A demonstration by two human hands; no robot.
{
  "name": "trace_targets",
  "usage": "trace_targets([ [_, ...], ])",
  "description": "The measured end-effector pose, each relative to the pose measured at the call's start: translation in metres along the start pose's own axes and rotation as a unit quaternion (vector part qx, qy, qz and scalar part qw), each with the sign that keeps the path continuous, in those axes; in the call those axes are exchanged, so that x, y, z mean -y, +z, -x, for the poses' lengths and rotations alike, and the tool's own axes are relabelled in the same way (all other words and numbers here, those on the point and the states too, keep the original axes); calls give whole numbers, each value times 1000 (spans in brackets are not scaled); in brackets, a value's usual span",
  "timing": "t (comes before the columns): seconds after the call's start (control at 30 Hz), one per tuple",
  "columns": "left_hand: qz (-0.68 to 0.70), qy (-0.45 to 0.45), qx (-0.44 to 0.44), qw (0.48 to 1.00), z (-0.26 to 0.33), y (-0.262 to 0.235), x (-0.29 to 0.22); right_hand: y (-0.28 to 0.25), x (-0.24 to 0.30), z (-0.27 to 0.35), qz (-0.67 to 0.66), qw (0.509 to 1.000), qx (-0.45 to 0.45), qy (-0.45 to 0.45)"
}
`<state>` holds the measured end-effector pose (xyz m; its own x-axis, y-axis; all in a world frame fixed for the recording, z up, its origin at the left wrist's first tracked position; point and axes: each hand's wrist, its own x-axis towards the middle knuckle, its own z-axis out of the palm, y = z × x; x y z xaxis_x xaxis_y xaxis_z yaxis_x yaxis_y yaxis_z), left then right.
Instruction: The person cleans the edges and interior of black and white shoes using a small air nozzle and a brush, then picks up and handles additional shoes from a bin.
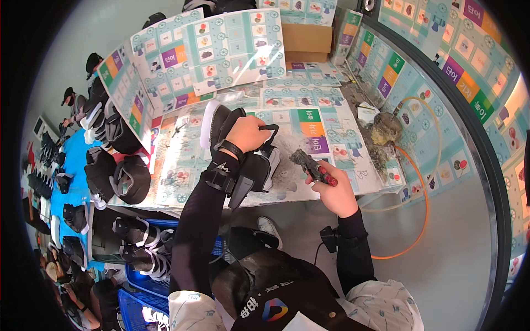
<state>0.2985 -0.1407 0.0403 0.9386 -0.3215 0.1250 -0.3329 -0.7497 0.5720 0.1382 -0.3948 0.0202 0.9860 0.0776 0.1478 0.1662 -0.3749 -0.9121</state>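
Observation:
My left hand (247, 134) grips a black shoe with a white sole (232, 144) and holds it down on the worktable covered with printed paper sheets (309, 118). A black band sits on that wrist. My right hand (335, 190) holds a grimy glue gun with a red trigger (312, 165), its nozzle pointing left toward the shoe's heel side, a short gap away. Both forearms wear black sleeves.
Black shoe uppers (118, 176) lie at the table's left edge, more on a blue surface (74, 182) farther left. Blue crates with shoes (144, 248) stand below. An orange hose (419, 215) loops on the floor at right. A cardboard box (306, 41) sits at the back.

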Motion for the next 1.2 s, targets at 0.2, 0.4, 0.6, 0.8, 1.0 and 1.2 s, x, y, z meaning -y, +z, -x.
trace_targets([
  [0.2, -16, 24, -53, 998, -10, 19, 0, 4, -6, 3, 90, 995, 38, -22],
  [0.4, -1, -15, -36, 999, -5, 14, -5, 27, -13, 0, 82, 995, 9, -47],
  [0.6, -8, -38, -29, 999, -3, 11, -9, 22, -12, 11, 121, 992, 12, -34],
  [0.8, -20, -39, -31, 999, -4, 12, -14, 22, -10, 13, 121, 990, -44, -63],
  [1.0, -197, 52, -176, 963, 20, 0, -5, 16, -3, 22, 63, 993, 53, -79],
  [1.2, -372, 173, -253, 876, 34, -22, -7, -3, 3, 15, 28, 999, 18, -40],
])
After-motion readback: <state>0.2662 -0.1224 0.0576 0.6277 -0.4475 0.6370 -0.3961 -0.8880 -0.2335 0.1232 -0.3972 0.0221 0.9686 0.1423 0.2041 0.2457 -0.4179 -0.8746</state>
